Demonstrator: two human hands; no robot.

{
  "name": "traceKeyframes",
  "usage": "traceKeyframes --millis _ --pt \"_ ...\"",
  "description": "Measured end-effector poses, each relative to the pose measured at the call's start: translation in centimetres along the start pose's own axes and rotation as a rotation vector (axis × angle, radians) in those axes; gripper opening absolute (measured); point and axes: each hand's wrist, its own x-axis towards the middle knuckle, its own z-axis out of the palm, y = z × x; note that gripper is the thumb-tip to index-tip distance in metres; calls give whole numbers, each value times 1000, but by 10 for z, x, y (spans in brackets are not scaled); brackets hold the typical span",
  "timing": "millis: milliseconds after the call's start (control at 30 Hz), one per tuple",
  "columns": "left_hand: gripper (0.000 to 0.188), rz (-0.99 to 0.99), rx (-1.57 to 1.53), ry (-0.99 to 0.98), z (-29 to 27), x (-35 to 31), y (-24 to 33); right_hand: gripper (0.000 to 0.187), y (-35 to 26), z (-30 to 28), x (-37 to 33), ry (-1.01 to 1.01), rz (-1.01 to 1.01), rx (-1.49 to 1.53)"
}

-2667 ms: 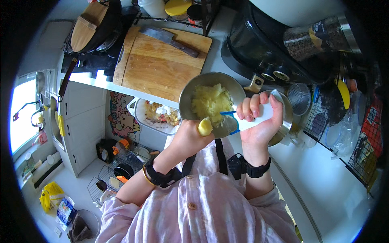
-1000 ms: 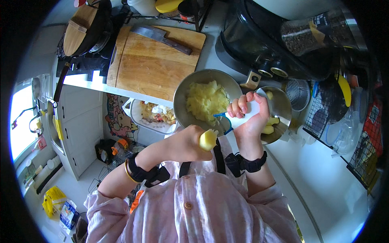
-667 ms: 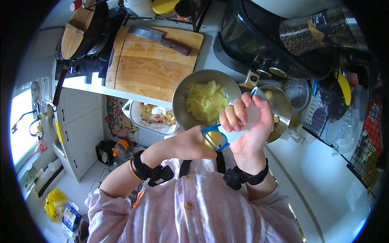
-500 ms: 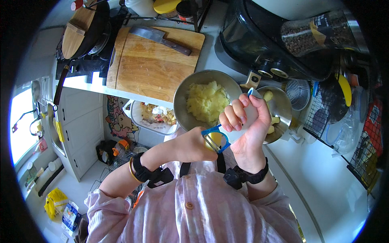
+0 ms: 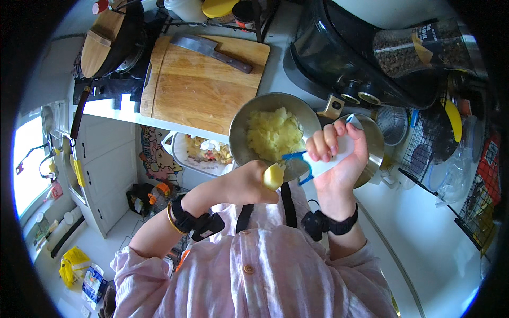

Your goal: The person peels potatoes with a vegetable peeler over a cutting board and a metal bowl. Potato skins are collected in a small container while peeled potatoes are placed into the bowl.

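Observation:
My left hand (image 5: 245, 183) is closed around a pale yellow, peeled piece of potato (image 5: 273, 177), its end showing past my fingers. In my right hand (image 5: 343, 164) is a peeler (image 5: 302, 165) with a white handle and a blue head. The blade sits just right of the potato, apart from it. Beyond both hands stands a metal bowl (image 5: 237, 139) holding a heap of thin, pale yellow slices (image 5: 274, 132). A second metal bowl (image 5: 375, 153) lies partly hidden behind my right hand.
A wooden cutting board (image 5: 201, 85) bears a cleaver (image 5: 212, 52) near its far edge. Below the counter edge hangs a white bin (image 5: 183, 159) with scraps. A black appliance (image 5: 339, 58) stands far right, and a wire rack (image 5: 416, 153) with dishes is at the right. A lidded wok (image 5: 106, 47) sits far left.
My right hand has moved right with the peeler, drawing its blade off the potato. The potato's end is now uncovered in my left hand, and the pieces in the second bowl are hidden.

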Motion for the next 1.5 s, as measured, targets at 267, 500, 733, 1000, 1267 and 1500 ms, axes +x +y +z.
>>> traceKeyframes --millis 267,500,733,1000,1267,1500 --pt "22 -37 -114 -9 10 0 9 26 10 31 -8 -76 115 18" --pt "19 -70 -64 19 9 -5 5 26 21 10 1 -21 167 81" --pt "19 153 -77 -13 3 -22 13 23 21 -30 25 153 -29 -122" --pt "19 -66 0 7 2 -6 1 25 2 16 -9 -70 -48 -72" --pt "23 -53 -14 -7 9 -9 11 24 13 29 -18 -72 67 38" --pt "20 266 72 17 2 -24 18 24 11 -7 3 29 -81 -113"
